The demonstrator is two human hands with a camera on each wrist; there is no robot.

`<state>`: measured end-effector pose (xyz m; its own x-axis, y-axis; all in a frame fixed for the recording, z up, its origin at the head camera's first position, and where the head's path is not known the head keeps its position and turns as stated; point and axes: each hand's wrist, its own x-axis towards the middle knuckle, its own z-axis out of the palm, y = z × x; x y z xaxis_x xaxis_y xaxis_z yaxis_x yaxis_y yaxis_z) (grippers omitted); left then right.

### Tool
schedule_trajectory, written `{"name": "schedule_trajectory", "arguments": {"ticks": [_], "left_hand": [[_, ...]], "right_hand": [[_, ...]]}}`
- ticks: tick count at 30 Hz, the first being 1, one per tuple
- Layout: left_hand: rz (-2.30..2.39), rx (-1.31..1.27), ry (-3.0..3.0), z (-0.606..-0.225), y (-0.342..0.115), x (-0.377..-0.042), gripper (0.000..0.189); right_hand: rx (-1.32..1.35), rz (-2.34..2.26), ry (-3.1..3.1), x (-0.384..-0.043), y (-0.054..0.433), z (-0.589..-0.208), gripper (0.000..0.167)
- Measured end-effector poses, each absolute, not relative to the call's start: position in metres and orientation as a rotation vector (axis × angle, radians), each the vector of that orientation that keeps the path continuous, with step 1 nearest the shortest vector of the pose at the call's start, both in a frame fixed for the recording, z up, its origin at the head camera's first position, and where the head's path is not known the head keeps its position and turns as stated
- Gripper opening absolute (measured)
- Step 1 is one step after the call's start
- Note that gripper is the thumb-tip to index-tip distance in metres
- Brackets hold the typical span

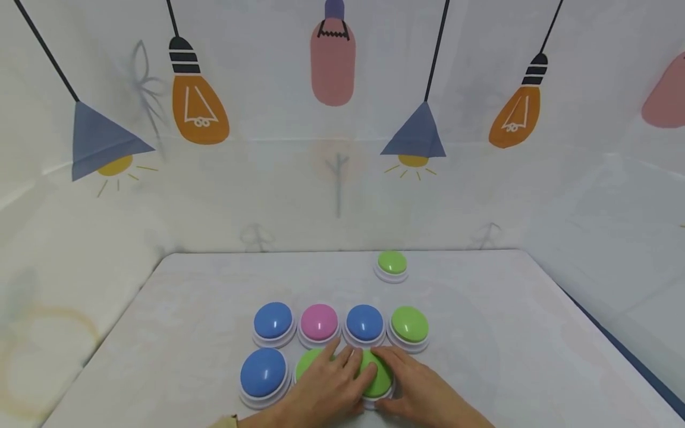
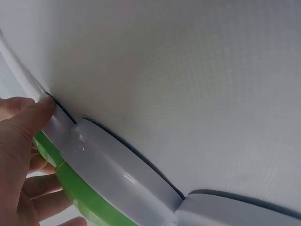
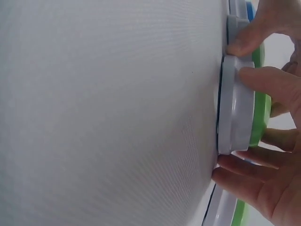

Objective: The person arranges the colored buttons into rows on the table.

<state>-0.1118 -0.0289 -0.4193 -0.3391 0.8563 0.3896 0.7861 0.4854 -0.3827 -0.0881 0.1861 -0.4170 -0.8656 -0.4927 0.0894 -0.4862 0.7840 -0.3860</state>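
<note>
In the head view, both hands are at a green dome push button (image 1: 381,385) with a white round base, at the right end of the front row. My left hand (image 1: 330,380) holds its left side, index finger over the dome, thumb at the base (image 2: 55,129). From the right, my right hand (image 1: 417,385) grips the same button (image 3: 237,108), thumb on one side of the base and fingertips at the other. Another green button (image 1: 307,360) lies partly hidden under my left hand. Left of that sits a blue button (image 1: 263,373).
Behind the front row stand a blue button (image 1: 273,320), a pink button (image 1: 319,321), a second blue button (image 1: 365,323) and a green button (image 1: 410,324). One more green button (image 1: 392,262) is near the back edge of the white table (image 1: 214,279). Lamp-printed cloth (image 1: 278,178) surrounds it.
</note>
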Motion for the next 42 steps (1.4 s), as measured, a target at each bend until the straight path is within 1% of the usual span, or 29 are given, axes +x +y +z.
{"name": "schedule_trajectory", "arguments": {"ticks": [10, 18, 23, 30, 36, 42], "left_hand": [[0.177, -1.348, -2.199, -0.415, -0.031, -0.112, 0.056], [0.145, -1.345, -2.239, -0.408, -0.033, -0.114, 0.065], [0.096, -1.339, -2.353, -0.397, -0.033, -0.116, 0.071], [-0.077, -1.328, -2.582, -0.375, -0.032, -0.123, 0.076], [-0.168, -1.3, -2.658, -0.357, -0.027, -0.135, 0.076], [-0.24, -1.232, -2.711, -0.342, -0.019, -0.156, 0.077]], "right_hand": [[-0.834, -0.671, 2.946, -0.086, 0.191, -0.413, 0.079], [-0.746, -0.682, 2.902, -0.089, 0.191, -0.403, 0.079], [-0.799, -0.729, 2.949, -0.089, 0.196, -0.394, 0.079], [-0.772, -0.796, 2.969, -0.093, 0.205, -0.381, 0.077], [-0.744, -0.795, 3.019, -0.102, 0.213, -0.368, 0.077], [-0.736, -0.78, 3.069, -0.119, 0.215, -0.357, 0.076]]}}
